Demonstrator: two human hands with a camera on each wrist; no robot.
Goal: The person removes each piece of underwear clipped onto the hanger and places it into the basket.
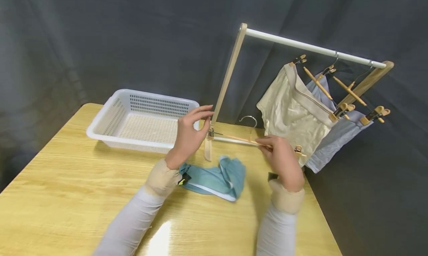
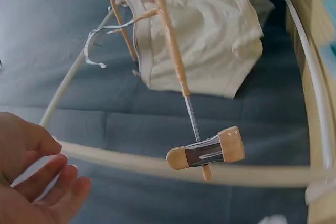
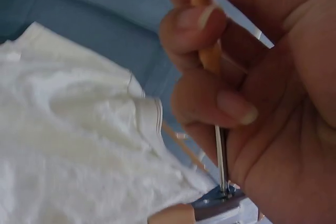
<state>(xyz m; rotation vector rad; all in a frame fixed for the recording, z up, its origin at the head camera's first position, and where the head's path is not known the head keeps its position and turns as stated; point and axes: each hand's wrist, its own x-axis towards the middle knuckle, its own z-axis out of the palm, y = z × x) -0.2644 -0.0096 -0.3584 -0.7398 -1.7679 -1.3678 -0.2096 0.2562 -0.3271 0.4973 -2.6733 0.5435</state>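
Observation:
My right hand grips the wooden bar of a clip hanger, its fingers curled round it in the right wrist view. The metal hook sticks up from the bar's middle. At the hanger's left end, a wood-and-metal clip hangs with no cloth in it. My left hand is raised beside that clip, fingers loosely bent and holding nothing; the left wrist view shows a gap between them. Below both hands a crumpled teal garment with a pale edge lies on the table.
A white slotted basket stands at the back left of the wooden table. The rack rises behind the hands. From its white rail hang cream underpants and a pale blue garment on clip hangers.

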